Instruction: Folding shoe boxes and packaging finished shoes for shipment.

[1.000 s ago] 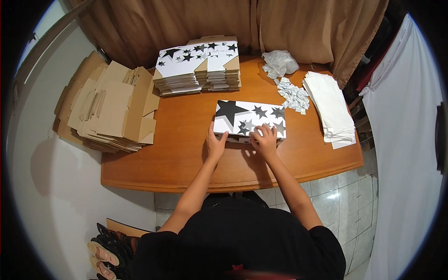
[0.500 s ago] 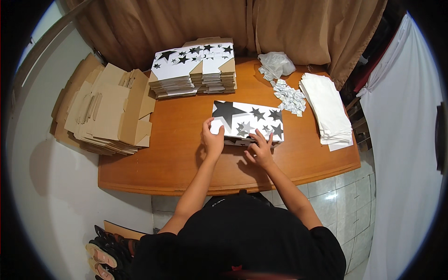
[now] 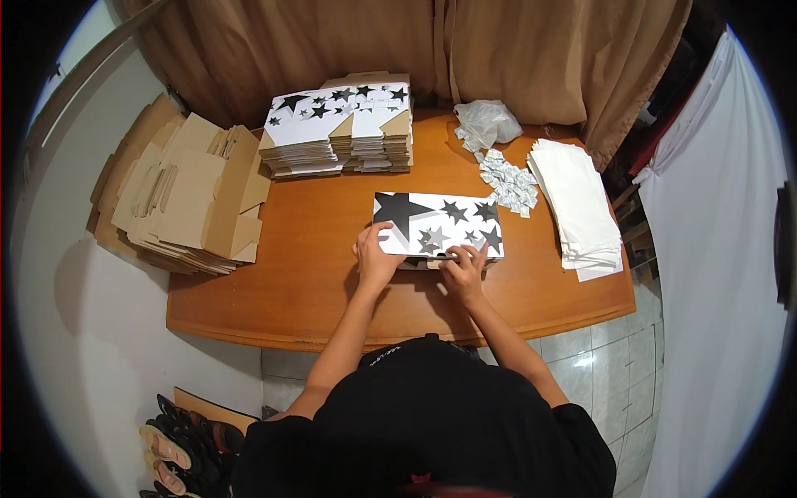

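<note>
A white cardboard box (image 3: pixel 436 222) printed with black and grey stars lies in front of me on the wooden table (image 3: pixel 324 290). My left hand (image 3: pixel 378 256) grips its near left corner, thumb on the top and fingers along the side. My right hand (image 3: pixel 465 270) has bent fingers at the near edge of the lid, toward the right, closed on that edge. Beside those fingers a strip of brown cardboard shows in a narrow gap under the lid. The inside of the box is hidden.
Flat star-printed boxes (image 3: pixel 303 124) are stacked at the back. Plain brown cardboard pieces (image 3: pixel 187 199) lean in a pile at the left. Small white packets (image 3: pixel 508 183) lie by a clear plastic bag (image 3: pixel 490 123); white paper sheets (image 3: pixel 577 203) are at the right.
My right fingers have moved from the lid's top to its near edge and closed there. A brown strip now shows under that edge. The whole view has shifted slightly.
</note>
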`<state>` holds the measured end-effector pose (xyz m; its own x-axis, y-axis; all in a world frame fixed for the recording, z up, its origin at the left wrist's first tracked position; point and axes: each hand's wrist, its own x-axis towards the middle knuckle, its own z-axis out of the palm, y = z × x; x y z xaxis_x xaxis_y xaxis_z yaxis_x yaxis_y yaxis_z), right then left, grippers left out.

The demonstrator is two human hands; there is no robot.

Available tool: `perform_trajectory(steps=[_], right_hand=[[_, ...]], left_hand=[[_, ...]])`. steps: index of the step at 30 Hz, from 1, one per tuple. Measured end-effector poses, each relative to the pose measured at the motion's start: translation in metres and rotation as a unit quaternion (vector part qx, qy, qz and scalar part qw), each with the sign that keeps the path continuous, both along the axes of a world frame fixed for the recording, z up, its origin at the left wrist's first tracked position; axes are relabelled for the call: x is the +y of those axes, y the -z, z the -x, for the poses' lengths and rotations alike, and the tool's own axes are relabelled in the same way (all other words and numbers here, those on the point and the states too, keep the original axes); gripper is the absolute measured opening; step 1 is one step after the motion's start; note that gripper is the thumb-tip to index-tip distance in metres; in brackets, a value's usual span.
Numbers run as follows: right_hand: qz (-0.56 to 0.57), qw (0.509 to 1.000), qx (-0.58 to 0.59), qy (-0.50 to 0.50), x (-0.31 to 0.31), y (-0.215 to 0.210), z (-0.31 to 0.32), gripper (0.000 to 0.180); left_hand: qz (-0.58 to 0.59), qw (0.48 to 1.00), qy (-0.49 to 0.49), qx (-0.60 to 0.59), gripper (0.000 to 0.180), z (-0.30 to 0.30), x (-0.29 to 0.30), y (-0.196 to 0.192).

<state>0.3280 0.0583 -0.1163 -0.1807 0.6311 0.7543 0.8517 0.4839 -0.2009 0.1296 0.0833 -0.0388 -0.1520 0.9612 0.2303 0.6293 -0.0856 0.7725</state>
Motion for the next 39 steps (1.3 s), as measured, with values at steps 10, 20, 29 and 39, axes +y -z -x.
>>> perform_trajectory(steps=[10,20,29,39], right_hand=[[-0.043,0.996,-0.071,0.019,-0.010,-0.003,-0.016,0.008],[-0.074,0.993,-0.069,0.054,-0.012,0.003,-0.020,0.009],[0.136,0.989,0.025,-0.058,-0.013,-0.037,-0.034,0.014],[0.302,0.908,0.218,0.191,0.054,-0.029,-0.130,0.041]], left_hand=[[0.012,0.998,0.054,-0.020,0.053,0.006,-0.001,0.015],[-0.038,0.983,0.041,-0.176,0.048,-0.005,0.039,-0.023],[-0.141,0.963,0.100,-0.208,0.069,-0.009,0.129,0.022],[0.025,0.974,0.110,0.197,0.053,-0.023,0.091,0.049]])
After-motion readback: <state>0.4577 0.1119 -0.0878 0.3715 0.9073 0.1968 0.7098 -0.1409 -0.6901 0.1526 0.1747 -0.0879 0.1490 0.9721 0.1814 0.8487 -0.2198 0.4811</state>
